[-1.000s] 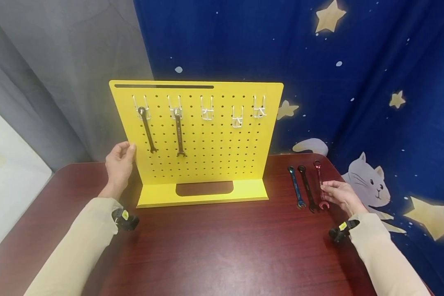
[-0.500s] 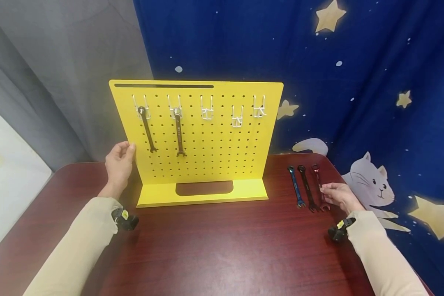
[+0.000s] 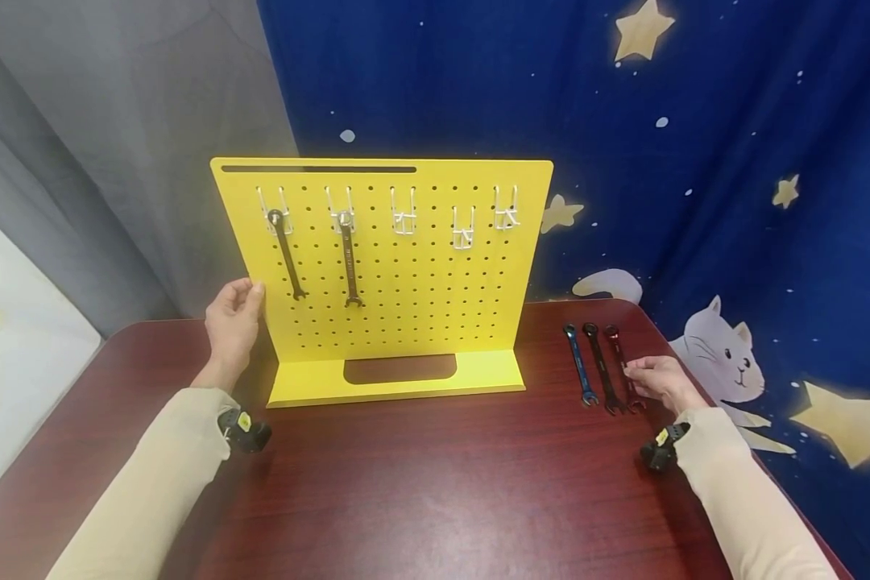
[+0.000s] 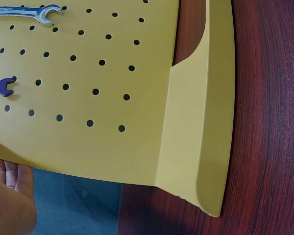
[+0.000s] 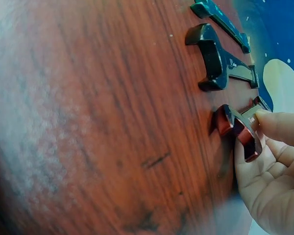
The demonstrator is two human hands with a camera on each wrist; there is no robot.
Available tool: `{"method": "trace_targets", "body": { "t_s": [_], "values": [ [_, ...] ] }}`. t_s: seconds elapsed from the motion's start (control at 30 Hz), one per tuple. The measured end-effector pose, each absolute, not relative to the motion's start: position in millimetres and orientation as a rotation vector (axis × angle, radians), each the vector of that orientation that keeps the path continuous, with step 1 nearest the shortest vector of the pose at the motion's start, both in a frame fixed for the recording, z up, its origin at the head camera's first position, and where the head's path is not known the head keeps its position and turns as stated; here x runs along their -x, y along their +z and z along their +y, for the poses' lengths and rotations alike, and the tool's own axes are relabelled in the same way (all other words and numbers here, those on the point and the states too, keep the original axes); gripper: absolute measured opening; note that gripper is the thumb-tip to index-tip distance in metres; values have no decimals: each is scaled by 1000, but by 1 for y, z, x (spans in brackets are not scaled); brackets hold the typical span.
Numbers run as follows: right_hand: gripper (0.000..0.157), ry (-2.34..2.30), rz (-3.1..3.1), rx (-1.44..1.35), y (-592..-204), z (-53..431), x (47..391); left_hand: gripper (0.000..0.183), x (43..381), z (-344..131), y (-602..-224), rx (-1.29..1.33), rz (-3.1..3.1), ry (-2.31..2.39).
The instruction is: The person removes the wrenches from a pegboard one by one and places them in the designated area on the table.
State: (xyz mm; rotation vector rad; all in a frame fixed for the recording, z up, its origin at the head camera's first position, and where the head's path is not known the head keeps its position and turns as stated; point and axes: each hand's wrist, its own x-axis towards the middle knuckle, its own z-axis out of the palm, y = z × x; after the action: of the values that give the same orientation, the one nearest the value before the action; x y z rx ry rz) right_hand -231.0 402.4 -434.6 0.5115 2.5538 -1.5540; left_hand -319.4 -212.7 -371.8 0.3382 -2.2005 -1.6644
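On the right of the table, my right hand (image 3: 658, 380) pinches a red combination wrench (image 3: 616, 348) between thumb and fingers. In the right wrist view its open end (image 5: 235, 127) faces the camera, close to the tabletop. Beside it lie a black wrench (image 3: 601, 366) and a blue wrench (image 3: 580, 366), roughly parallel. My left hand (image 3: 232, 321) grips the left edge of an upright yellow pegboard (image 3: 478, 177), thumb in front; the left wrist view cuts off most of that hand. Two dark-looking wrenches, one at far left (image 3: 287, 262) and another beside it (image 3: 350, 262), hang from the board's hooks.
Three white hooks bear no wrench: one mid-board (image 3: 403, 223), one lower (image 3: 463, 239), one near the right edge (image 3: 507, 217). The pegboard stands on a yellow foot (image 3: 308, 391) on the dark red table (image 3: 420, 483). Curtains (image 3: 435, 89) hang behind.
The red wrench's ring end has swung left and down, closer in line with the black wrench. My right hand has shifted slightly left with it. My left hand stays on the pegboard.
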Motion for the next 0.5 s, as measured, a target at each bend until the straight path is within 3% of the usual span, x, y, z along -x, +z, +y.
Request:
{"method": "trace_targets", "body": {
  "t_s": [0.5],
  "values": [
    [20,-1417,2682,-528,-433,395,233,34,318,-211,-370,-346,-2198,-1674]
  ]
}}
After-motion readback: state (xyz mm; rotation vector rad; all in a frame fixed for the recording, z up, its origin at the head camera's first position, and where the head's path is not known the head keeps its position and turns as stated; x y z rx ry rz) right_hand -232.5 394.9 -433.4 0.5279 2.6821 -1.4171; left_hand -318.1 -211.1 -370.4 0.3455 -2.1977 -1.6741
